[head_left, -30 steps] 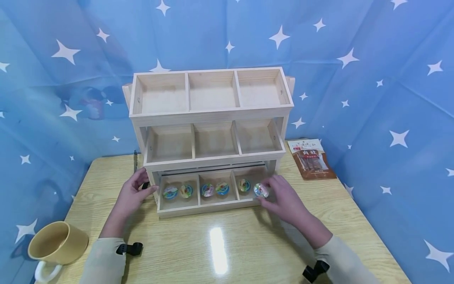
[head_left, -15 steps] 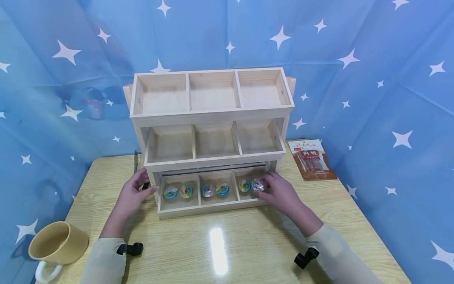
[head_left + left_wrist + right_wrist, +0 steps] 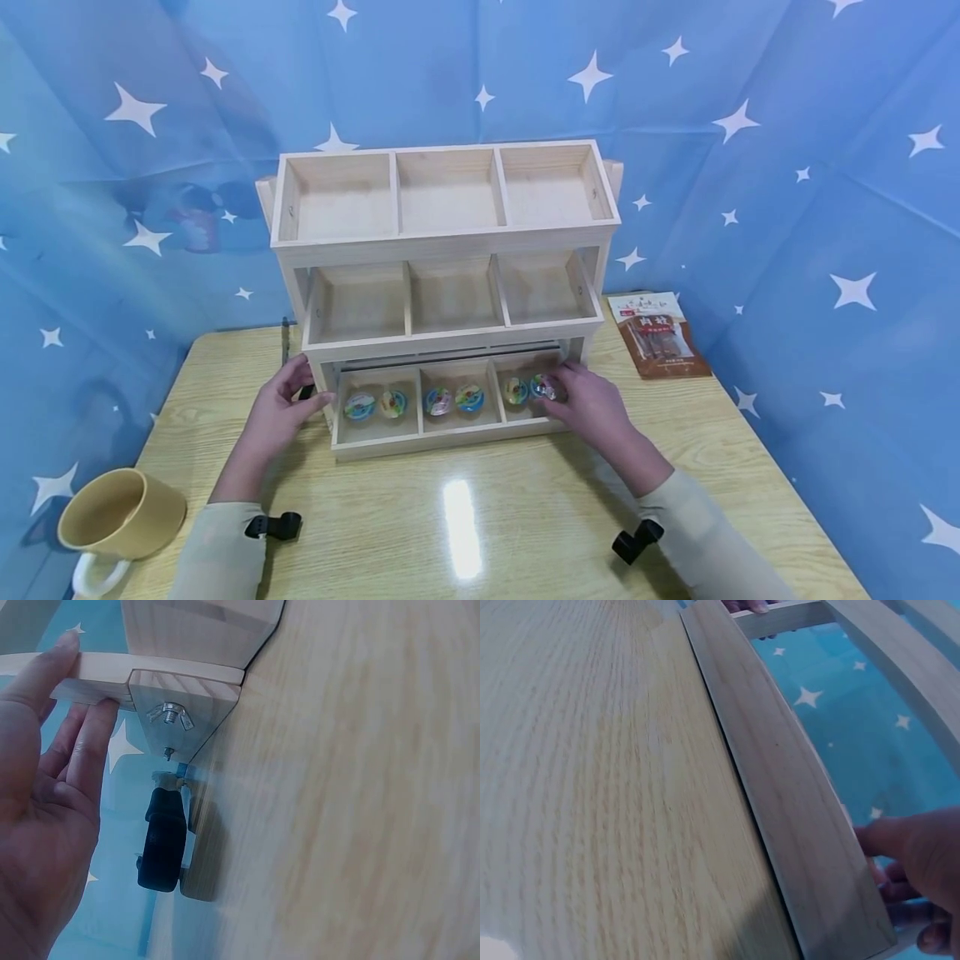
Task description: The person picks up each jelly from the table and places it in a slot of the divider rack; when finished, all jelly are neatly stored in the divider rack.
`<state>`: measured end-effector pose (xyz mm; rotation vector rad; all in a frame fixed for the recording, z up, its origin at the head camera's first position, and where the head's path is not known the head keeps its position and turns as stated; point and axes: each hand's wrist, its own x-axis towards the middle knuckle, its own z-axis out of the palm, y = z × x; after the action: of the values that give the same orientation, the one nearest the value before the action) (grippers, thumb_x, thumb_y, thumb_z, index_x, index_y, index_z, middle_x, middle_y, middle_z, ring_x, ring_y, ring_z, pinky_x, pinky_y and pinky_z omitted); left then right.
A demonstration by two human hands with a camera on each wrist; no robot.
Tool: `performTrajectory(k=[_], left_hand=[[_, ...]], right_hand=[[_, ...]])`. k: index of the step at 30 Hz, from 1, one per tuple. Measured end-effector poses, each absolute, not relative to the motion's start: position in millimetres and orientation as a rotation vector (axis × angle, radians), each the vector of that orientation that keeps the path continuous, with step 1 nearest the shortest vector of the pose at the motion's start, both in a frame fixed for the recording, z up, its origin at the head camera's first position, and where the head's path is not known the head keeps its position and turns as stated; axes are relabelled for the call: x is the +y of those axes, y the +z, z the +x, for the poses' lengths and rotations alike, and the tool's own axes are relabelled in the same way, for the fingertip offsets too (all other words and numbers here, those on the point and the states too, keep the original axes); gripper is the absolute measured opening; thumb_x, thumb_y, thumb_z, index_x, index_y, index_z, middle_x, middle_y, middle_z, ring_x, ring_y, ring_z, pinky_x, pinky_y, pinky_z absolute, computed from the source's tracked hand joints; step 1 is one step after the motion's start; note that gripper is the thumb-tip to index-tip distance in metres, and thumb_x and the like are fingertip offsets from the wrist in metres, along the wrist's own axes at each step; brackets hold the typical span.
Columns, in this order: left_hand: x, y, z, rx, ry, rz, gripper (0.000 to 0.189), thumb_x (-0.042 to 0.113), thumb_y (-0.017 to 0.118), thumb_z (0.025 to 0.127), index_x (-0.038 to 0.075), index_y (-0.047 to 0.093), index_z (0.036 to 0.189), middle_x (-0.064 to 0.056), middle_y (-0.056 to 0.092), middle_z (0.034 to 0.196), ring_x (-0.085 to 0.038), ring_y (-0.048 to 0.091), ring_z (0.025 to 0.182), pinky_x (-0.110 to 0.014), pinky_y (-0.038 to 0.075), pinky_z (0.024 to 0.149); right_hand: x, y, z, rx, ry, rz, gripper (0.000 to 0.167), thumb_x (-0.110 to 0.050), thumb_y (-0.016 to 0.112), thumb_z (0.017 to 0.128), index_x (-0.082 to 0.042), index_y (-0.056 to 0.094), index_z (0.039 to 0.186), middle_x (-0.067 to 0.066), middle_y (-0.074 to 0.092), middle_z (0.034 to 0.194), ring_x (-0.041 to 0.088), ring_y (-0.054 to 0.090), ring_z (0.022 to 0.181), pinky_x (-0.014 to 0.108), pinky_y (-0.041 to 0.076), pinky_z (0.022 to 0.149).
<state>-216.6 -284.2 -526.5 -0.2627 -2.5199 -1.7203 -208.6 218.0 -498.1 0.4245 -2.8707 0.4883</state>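
Note:
A three-tier wooden rack (image 3: 446, 250) stands on the table, each tier split into three compartments. My left hand (image 3: 283, 406) grips its left side post; in the left wrist view the thumb (image 3: 52, 667) lies on one face of the wood and the fingers on the other. My right hand (image 3: 596, 404) pinches a small jelly cup (image 3: 542, 386) inside the bottom right compartment. Close to its left sits another jelly cup (image 3: 515, 391). The bottom middle compartment holds a pink-and-blue cup (image 3: 438, 402) and a blue-rimmed cup (image 3: 470, 398). Two more cups (image 3: 360, 406) lie in the bottom left one.
A tan mug (image 3: 123, 512) with a white handle stands at the table's left edge. Behind the rack on the right lies a brown snack packet (image 3: 658, 335). Starred blue cloth (image 3: 795, 208) hangs around the back and sides of the table (image 3: 360, 525).
My right hand has moved left and slightly back with its jelly cup, from the compartment's right end to beside the other cup. The left hand stays on the rack.

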Motion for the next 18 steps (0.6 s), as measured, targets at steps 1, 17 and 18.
performTrajectory(k=[1, 17, 18], left_hand=[[-284.2, -526.4, -216.4, -2.520, -1.721, -0.263, 0.074, 0.011, 0.079, 0.105, 0.010, 0.043, 0.170, -0.025, 0.063, 0.148, -0.001, 0.060, 0.122, -0.013, 0.052, 0.097], [-284.2, -526.2, -217.1, -2.508, -1.741, -0.280, 0.075, 0.011, 0.078, 0.106, 0.011, 0.041, 0.171, -0.025, 0.062, 0.149, -0.001, 0.061, 0.122, -0.013, 0.053, 0.097], [-284.1, -526.2, -217.2, -2.510, -1.739, -0.279, 0.075, 0.011, 0.078, 0.106, 0.011, 0.041, 0.171, -0.025, 0.062, 0.149, -0.001, 0.060, 0.122, -0.013, 0.052, 0.097]], right_hand=[[217.3, -498.6, -208.8, -2.876, 0.478, 0.420, 0.041, -0.039, 0.094, 0.089, -0.009, 0.079, 0.112, 0.005, 0.070, 0.102, 0.022, 0.066, 0.078, 0.046, 0.057, 0.066], [208.8, -502.3, -206.1, -2.913, 0.348, 0.371, 0.033, -0.039, 0.094, 0.089, -0.014, 0.074, 0.091, 0.002, 0.070, 0.087, 0.023, 0.064, 0.078, 0.044, 0.056, 0.061], [208.6, -502.1, -206.0, -2.919, 0.350, 0.367, 0.033, -0.040, 0.094, 0.089, -0.015, 0.072, 0.089, 0.001, 0.069, 0.086, 0.023, 0.064, 0.078, 0.044, 0.055, 0.061]])
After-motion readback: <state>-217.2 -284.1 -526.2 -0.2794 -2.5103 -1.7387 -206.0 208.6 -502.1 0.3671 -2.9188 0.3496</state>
